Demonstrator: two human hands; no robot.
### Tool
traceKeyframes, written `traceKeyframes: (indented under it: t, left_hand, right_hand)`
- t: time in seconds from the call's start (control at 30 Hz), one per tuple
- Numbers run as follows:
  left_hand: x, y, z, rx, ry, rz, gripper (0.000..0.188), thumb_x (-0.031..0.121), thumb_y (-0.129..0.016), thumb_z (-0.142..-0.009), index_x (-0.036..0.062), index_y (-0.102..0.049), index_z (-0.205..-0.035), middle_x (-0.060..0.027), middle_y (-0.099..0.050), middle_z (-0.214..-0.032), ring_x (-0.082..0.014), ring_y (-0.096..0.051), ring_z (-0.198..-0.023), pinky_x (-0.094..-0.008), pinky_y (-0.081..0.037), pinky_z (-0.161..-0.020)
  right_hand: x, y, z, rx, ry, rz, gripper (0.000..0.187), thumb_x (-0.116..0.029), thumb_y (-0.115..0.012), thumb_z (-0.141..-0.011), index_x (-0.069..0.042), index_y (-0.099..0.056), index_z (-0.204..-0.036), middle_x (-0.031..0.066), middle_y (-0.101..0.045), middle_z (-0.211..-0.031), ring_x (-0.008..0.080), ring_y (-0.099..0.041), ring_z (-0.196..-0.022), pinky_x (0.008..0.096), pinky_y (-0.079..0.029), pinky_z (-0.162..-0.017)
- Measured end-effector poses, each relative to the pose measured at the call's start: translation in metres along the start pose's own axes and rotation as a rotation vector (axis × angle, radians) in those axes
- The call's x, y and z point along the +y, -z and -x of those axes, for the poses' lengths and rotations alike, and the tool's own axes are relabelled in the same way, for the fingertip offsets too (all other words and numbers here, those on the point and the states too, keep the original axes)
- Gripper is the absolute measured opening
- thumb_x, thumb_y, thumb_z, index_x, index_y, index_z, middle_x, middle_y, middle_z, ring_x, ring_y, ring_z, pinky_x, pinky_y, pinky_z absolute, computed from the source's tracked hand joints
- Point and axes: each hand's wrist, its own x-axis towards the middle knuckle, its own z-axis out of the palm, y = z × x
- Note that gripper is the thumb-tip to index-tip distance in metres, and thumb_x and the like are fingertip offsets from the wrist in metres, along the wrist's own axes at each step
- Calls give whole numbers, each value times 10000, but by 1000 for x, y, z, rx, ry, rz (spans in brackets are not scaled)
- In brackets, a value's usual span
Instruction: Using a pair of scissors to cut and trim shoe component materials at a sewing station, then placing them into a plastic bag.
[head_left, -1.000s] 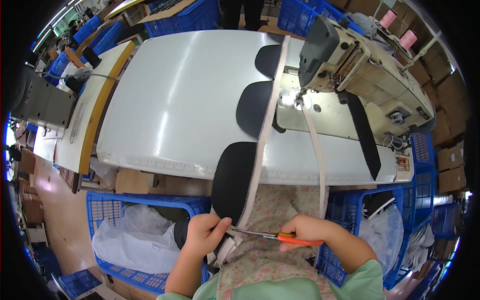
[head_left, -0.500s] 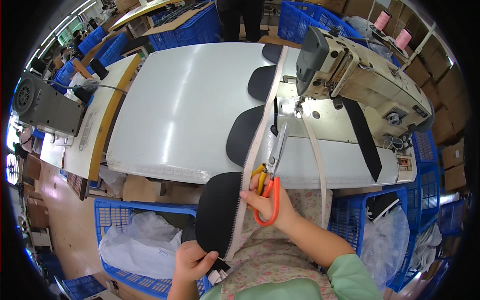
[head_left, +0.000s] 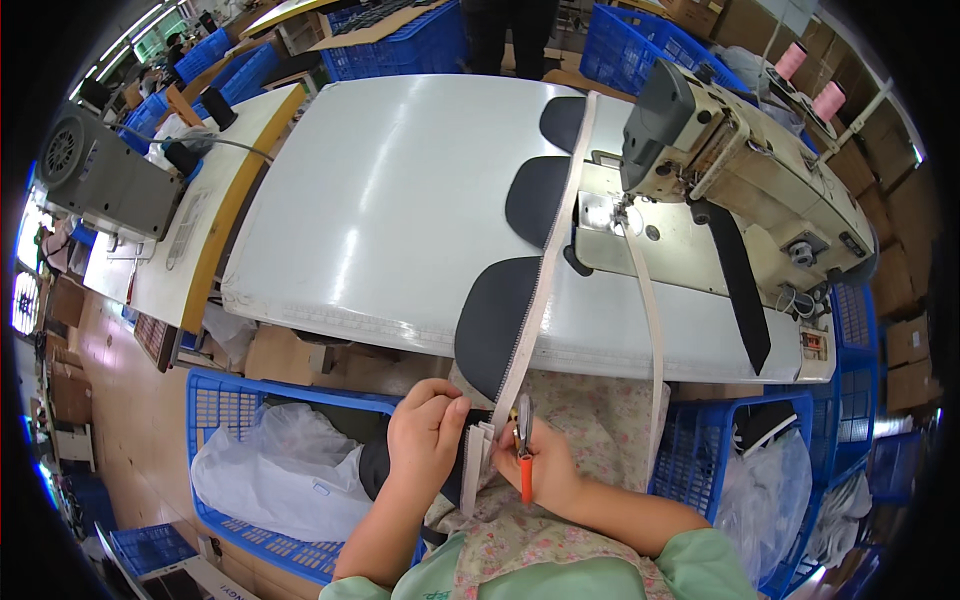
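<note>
Clutching orange-handled scissors [head_left: 526,474] in your right hand [head_left: 550,468], you pinch in your left hand's [head_left: 424,436] grip a string of tape-edged black panels [head_left: 494,315], stretching over the white desk [head_left: 375,210] beside the sewing machine [head_left: 745,160].

the scissors [head_left: 524,445] pair bare metal blades [head_left: 525,413] with smooth orange plastic-looking grips [head_left: 527,480]. the black rounded panels [head_left: 492,320] look matt and smooth, the pale edging tape [head_left: 543,300] like woven cloth. the white tabletop [head_left: 400,180] is glossy, mirroring light in a streak; the sewing machine [head_left: 785,185] has scuffed cream paint and a shiny metal needle plate [head_left: 598,213]. the floral apron [head_left: 600,425] is matt cloth, the perforated crate [head_left: 222,402] blue plastic.
</note>
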Motion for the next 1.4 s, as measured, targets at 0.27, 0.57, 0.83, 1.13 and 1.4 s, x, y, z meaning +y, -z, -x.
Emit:
traceKeyframes:
  t: [0.27, 0.57, 0.83, 1.13, 1.4]
  left_hand:
    - [-11, -16, 11, -243, 590, 156, 309, 243, -576, -872, -23, -536, -719, -78, -524, -608, -127, -465, -556, -280, -390, -531]
    - [-16, 12, 23, -325, 385, 299, 299, 206, -623, -830, -10, -544, -639, -108, -450, -512, -179, -422, -444, -296, -352, -441]
    - [-6, 12, 23, -349, 228, 314, 378, 154, -668, -785, 15, -430, -527, -121, -397, -468, -254, -388, -406, -332, -295, -398]
    - [-6, 14, 24, -350, 218, 275, 357, 158, -641, -806, 13, -452, -540, -92, -381, -472, -213, -354, -407, -321, -276, -410]
    - [-7, 13, 30, -294, 182, 269, 440, 162, -677, -779, 43, -367, -492, -108, -357, -450, -249, -367, -391, -348, -261, -390]
  right_hand:
    - [2, 6, 9, -114, -146, 150, 131, -33, -611, -781, -30, -481, -784, 22, -520, -696, 53, -479, -628, 203, -400, -554]
    - [-44, 113, 3, -767, -99, 462, 444, -364, -753, -703, 3, -537, -827, 96, -495, -777, 243, -510, -719, 332, -413, -629]
    - [-40, 125, 4, -897, -347, 595, 528, -530, -645, -752, -9, -573, -802, 107, -526, -769, 259, -530, -718, 349, -421, -636]
    - [-37, 108, -4, -900, -352, 501, 408, -403, -688, -767, -13, -572, -783, 80, -530, -714, 193, -502, -643, 312, -409, -584]
    - [-43, 105, 2, -864, -418, 558, 525, -543, -647, -745, -28, -566, -689, 83, -518, -606, 184, -480, -556, 327, -394, -534]
